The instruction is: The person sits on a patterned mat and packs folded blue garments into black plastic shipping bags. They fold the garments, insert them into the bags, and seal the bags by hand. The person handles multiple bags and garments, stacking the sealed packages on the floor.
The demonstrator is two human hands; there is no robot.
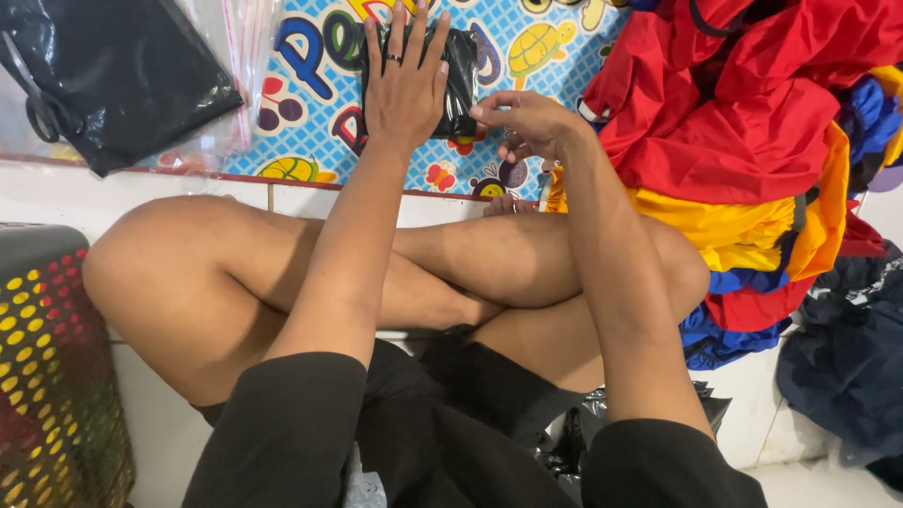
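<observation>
Basket: a dark mesh basket with coloured dots stands at the far left, beside the person's knee.
Black bag: a flat black plastic bag lies on the floor at upper left, well apart from the hands.
Mat: a blue patterned play mat carries the work.
Left hand: the left hand is spread flat, fingers extended, pressing down on the folded black packet.
Packet: it lies on the mat straight ahead of the crossed legs, long axis running away from the person, mostly under the left palm.
Right hand: the right hand pinches at the packet's near right corner, fingers curled.
Raincoats: a heap of red, yellow and blue garments lies to the right.
</observation>
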